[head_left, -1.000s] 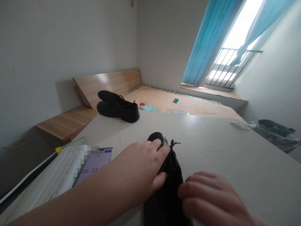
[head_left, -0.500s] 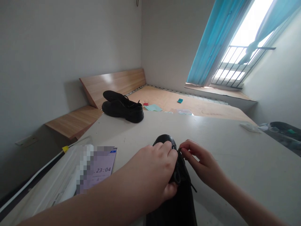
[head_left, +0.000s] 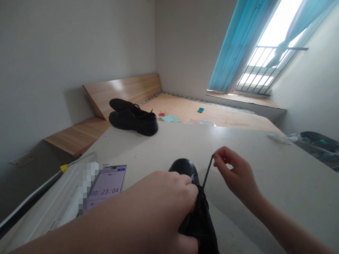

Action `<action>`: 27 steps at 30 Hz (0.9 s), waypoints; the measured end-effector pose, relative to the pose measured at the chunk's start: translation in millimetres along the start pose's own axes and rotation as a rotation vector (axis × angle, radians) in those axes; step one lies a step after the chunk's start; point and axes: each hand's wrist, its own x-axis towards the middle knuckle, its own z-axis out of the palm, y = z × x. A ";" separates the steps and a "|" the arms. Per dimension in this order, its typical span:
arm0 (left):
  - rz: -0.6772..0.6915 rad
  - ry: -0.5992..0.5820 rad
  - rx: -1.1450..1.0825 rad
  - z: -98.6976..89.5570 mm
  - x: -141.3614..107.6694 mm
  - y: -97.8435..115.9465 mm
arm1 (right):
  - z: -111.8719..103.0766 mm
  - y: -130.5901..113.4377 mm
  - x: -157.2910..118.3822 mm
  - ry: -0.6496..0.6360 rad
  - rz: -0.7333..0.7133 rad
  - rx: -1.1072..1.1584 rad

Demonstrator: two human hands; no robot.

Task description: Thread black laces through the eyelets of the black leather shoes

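Observation:
A black leather shoe (head_left: 185, 165) lies on the white table, its toe pointing away from me. My left hand (head_left: 169, 197) is closed over the shoe's laced upper, with the thumb on the near side; its fingertips are partly hidden. Up and to the right of the shoe, my right hand (head_left: 230, 165) pinches the end of a black shoelace (head_left: 208, 171). The lace runs taut and slanting from the shoe to my fingertips.
A pair of black shoes (head_left: 132, 121) sits at the table's far left edge. A phone (head_left: 111, 181) showing a timer lies left beside a clear plastic case (head_left: 53, 208). Beyond the table (head_left: 254, 151) is a wooden bed board (head_left: 225, 120) with small coloured pieces.
My right hand has moved up and right, drawing the lace out straight from the shoe. My left hand stays on the shoe, slightly lower. The view has shifted a little.

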 end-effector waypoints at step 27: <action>-0.293 0.559 -0.266 -21.0 -15.6 -6.8 | -6.7 -53.8 -31.0 -0.383 -0.454 0.183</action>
